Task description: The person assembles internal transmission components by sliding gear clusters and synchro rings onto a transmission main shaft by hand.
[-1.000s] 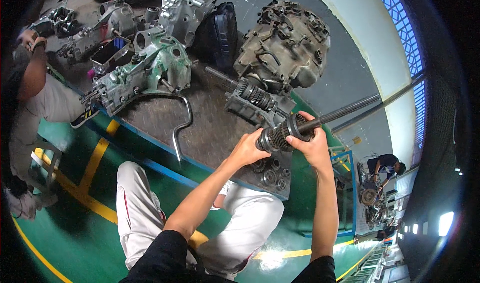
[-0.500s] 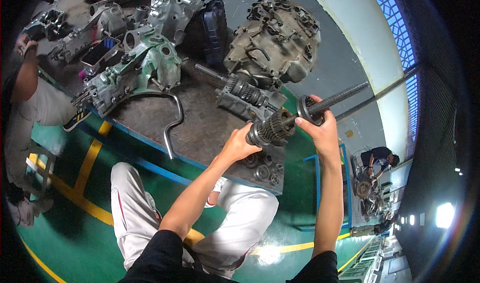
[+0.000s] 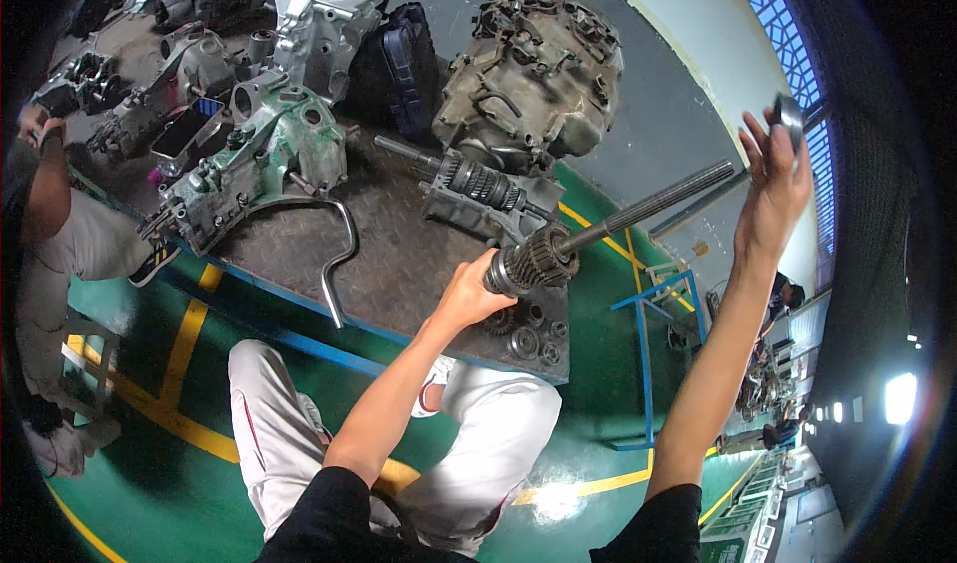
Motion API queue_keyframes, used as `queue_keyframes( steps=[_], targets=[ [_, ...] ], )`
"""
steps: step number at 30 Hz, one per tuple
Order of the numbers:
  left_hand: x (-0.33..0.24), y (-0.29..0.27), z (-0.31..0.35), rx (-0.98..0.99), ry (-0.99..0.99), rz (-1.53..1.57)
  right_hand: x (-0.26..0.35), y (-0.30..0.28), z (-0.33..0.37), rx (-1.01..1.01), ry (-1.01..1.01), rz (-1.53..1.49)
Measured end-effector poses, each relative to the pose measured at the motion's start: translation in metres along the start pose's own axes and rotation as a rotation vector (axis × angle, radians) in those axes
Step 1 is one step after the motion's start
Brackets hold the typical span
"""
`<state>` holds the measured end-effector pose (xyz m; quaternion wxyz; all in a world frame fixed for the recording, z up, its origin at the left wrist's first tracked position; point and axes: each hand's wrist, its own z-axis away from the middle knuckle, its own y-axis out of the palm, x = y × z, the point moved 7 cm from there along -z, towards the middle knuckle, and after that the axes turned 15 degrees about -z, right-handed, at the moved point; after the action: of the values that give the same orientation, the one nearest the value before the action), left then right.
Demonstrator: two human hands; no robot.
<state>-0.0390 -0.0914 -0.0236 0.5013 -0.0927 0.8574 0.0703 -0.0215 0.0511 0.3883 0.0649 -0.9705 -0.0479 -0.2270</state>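
Note:
My left hand (image 3: pixel 473 292) is wrapped round the lower end of a splined gear shaft (image 3: pixel 653 202), just below its stack of gears. The bare splined end points up and right, over the table's edge. My right hand (image 3: pixel 776 179) is raised at the far right, away from the shaft, with a dark metal ring gear (image 3: pixel 789 117) held in its fingers. Part of the ring is hidden by the fingers. Beyond the shaft, another gear shaft (image 3: pixel 485 182) lies in an open grey casing (image 3: pixel 454 207). Several small loose gears (image 3: pixel 523 342) rest at the table's near right corner.
A large brown gearbox (image 3: pixel 533 80) stands behind the casing. Left of it are a green-stained housing (image 3: pixel 284 149) and a bent metal rod (image 3: pixel 344 254) on the metal-topped table (image 3: pixel 394 264). A blue frame (image 3: pixel 646 364) stands right. Another person's arm (image 3: pixel 48 189) shows far left.
My right hand has moved up and right, taking the ring gear off the shaft's splined end. The left hand still holds the shaft in nearly the same place.

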Motion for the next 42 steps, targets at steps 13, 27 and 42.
queue_keyframes(
  steps=[13, 27, 42],
  targets=[
    [0.004, -0.004, -0.008, -0.056, -0.032, 0.005, -0.078, -0.022, 0.23, 0.141, 0.364, 0.356],
    [0.01, 0.002, -0.008, -0.111, -0.01, 0.007, -0.172, 0.247, 0.352, 1.006, 0.476, 0.672],
    [0.011, -0.005, -0.006, -0.098, -0.001, -0.005, -0.144, 0.072, 0.222, 0.207, 0.545, 0.09]
  ],
)
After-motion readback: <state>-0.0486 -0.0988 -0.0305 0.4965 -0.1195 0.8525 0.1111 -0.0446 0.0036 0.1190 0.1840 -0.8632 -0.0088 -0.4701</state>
